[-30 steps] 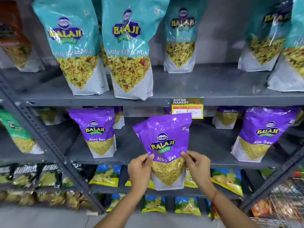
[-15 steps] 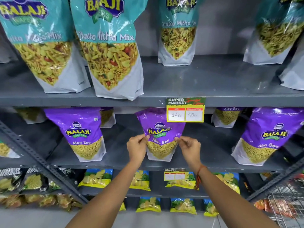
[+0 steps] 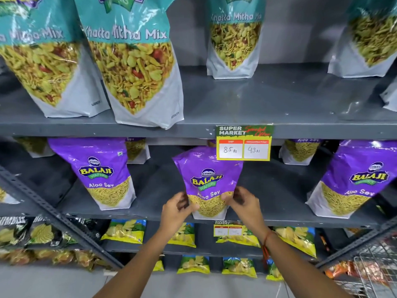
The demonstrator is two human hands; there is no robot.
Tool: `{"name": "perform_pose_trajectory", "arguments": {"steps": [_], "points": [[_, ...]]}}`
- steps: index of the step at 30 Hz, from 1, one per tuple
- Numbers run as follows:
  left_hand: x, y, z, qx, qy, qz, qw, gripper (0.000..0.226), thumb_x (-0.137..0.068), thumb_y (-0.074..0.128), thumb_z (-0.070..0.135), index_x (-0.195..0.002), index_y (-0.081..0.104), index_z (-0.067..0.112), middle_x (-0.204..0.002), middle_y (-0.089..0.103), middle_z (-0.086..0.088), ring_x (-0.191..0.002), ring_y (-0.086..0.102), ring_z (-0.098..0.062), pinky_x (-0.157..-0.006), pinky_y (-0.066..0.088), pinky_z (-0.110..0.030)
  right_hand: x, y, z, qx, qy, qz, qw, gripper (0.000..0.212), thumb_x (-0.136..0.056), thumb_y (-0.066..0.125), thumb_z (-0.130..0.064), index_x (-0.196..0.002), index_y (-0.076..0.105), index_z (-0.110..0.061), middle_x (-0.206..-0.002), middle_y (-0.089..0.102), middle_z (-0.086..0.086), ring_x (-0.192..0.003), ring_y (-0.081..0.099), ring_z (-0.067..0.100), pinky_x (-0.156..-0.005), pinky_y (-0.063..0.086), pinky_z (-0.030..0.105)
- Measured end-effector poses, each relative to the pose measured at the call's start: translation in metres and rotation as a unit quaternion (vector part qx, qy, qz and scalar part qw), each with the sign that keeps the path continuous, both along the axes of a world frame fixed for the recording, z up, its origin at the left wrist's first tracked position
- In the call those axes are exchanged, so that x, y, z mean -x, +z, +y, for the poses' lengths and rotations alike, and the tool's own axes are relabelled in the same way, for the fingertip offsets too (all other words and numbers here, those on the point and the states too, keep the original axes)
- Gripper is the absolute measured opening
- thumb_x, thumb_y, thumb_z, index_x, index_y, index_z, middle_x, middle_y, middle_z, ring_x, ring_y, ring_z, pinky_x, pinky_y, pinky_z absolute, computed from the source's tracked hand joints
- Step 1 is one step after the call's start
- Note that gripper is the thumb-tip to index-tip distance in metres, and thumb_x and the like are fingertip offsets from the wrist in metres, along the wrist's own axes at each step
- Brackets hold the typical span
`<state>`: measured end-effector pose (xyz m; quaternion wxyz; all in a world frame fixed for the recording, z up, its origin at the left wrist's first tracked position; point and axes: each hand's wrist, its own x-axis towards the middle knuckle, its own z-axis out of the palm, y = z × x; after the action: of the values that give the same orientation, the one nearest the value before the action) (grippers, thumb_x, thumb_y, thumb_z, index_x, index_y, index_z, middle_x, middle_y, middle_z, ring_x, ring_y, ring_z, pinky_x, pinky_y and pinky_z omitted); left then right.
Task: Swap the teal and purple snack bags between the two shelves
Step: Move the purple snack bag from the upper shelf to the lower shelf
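Observation:
A purple Aloo Sev bag [image 3: 207, 168] stands upright on the lower grey shelf [image 3: 161, 190], near its front edge. My left hand [image 3: 177, 210] grips its lower left side and my right hand [image 3: 243, 203] its lower right side, thumbs on the front. Other purple bags [image 3: 103, 168] [image 3: 354, 181] stand to either side on the same shelf. On the upper shelf [image 3: 257, 100] stand teal Khatta Mitha Mix bags [image 3: 133, 61] [image 3: 43, 61] at front left, with one [image 3: 235, 39] further back and another [image 3: 373, 39] at the right.
A yellow price tag [image 3: 243, 143] hangs from the upper shelf's edge, just above the held bag. Small yellow-green chip bags [image 3: 124, 231] fill the shelves below. A slanted metal shelf post [image 3: 43, 203] crosses at the left. A wire cart [image 3: 369, 274] sits at bottom right.
Both hands carried the purple bag from in front of the shelves back onto the lower shelf, then slid down its sides to its lower part. The camera moved closer.

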<state>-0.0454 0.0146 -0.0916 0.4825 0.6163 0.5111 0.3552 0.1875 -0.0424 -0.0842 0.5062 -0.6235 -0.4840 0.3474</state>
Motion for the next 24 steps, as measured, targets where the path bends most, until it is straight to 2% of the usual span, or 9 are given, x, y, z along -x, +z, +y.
{"name": "perform_pose_trajectory", "arguments": {"steps": [2,4,7,9,11,13,17,20,24], "points": [[0.005,-0.010,-0.002,0.030,-0.035,0.048,0.998,0.074,-0.055,0.085,0.050,-0.119,0.063,0.022,-0.115,0.073,0.001,-0.103,0.070,-0.010,-0.093,0.057,-0.033,-0.001,-0.012,-0.001,0.044,0.071,-0.030,0.996,0.053,-0.069,0.084,-0.045,-0.115,0.060,-0.033,-0.110,0.075,-0.008,-0.101,0.071,0.006,-0.086,0.059,0.033],[0.004,-0.012,0.000,0.033,-0.032,0.075,0.996,0.070,-0.056,0.086,0.045,-0.118,0.063,0.023,-0.112,0.074,0.000,-0.097,0.072,-0.009,-0.091,0.058,-0.035,0.000,-0.024,0.001,0.071,0.113,-0.087,0.987,0.064,-0.066,0.085,-0.044,-0.119,0.051,-0.043,-0.120,0.069,-0.008,-0.110,0.067,0.008,-0.090,0.058,0.039],[-0.003,-0.013,0.003,0.015,-0.008,0.099,0.995,0.052,-0.062,0.087,0.032,-0.108,0.065,0.026,-0.100,0.077,0.001,-0.084,0.074,-0.007,-0.084,0.060,-0.035,0.004,-0.031,0.004,0.074,0.103,-0.109,0.986,0.066,-0.070,0.082,-0.038,-0.124,0.044,-0.043,-0.125,0.066,-0.006,-0.114,0.064,0.010,-0.093,0.056,0.037],[-0.009,-0.012,0.004,0.012,-0.003,0.096,0.995,0.050,-0.064,0.087,0.027,-0.109,0.065,0.023,-0.097,0.078,0.000,-0.083,0.074,-0.007,-0.083,0.060,-0.034,0.002,-0.035,0.006,0.081,0.094,-0.110,0.986,0.070,-0.071,0.081,-0.038,-0.130,0.043,-0.035,-0.125,0.066,-0.005,-0.114,0.064,0.012,-0.095,0.055,0.038],[-0.015,-0.012,0.005,0.014,-0.006,0.092,0.996,0.052,-0.065,0.087,0.025,-0.112,0.065,0.020,-0.096,0.078,0.000,-0.083,0.075,-0.008,-0.083,0.060,-0.033,-0.004,-0.038,0.007,0.092,0.089,-0.108,0.986,0.070,-0.070,0.082,-0.038,-0.128,0.043,-0.035,-0.123,0.068,-0.004,-0.110,0.066,0.012,-0.093,0.057,0.040],[-0.025,-0.011,0.006,0.018,-0.007,0.090,0.996,0.055,-0.063,0.087,0.028,-0.113,0.065,0.019,-0.097,0.078,-0.001,-0.083,0.075,-0.009,-0.083,0.061,-0.035,-0.014,-0.037,0.008,0.103,0.074,-0.110,0.986,0.069,-0.070,0.082,-0.037,-0.126,0.044,-0.035,-0.119,0.069,-0.003,-0.106,0.068,0.013,-0.090,0.058,0.039],[-0.048,-0.012,0.007,0.018,-0.003,0.091,0.996,0.058,-0.054,0.083,0.043,-0.107,0.063,0.028,-0.096,0.079,-0.001,-0.083,0.075,-0.011,-0.083,0.060,-0.043,-0.034,-0.032,0.011,0.127,0.058,-0.126,0.982,0.074,-0.074,0.082,-0.027,-0.136,0.040,-0.024,-0.117,0.068,0.000,-0.106,0.066,0.018,-0.087,0.053,0.028],[-0.059,-0.007,0.004,0.004,0.003,0.115,0.993,0.056,-0.063,0.085,0.033,-0.113,0.063,0.024,-0.100,0.078,-0.004,-0.089,0.075,-0.017,-0.084,0.059,-0.042,-0.044,-0.031,0.012,0.142,0.059,-0.128,0.980,0.076,-0.073,0.080,-0.034,-0.137,0.039,-0.031,-0.119,0.067,0.001,-0.108,0.065,0.021,-0.092,0.054,0.035],[-0.060,-0.006,0.001,0.005,0.008,0.124,0.992,0.056,-0.059,0.081,0.041,-0.111,0.063,0.029,-0.101,0.078,0.001,-0.088,0.075,-0.014,-0.086,0.058,-0.044,-0.045,-0.025,0.009,0.159,0.049,-0.122,0.979,0.067,-0.076,0.081,-0.025,-0.131,0.044,-0.027,-0.118,0.067,0.000,-0.109,0.066,0.020,-0.086,0.049,0.023]]}}
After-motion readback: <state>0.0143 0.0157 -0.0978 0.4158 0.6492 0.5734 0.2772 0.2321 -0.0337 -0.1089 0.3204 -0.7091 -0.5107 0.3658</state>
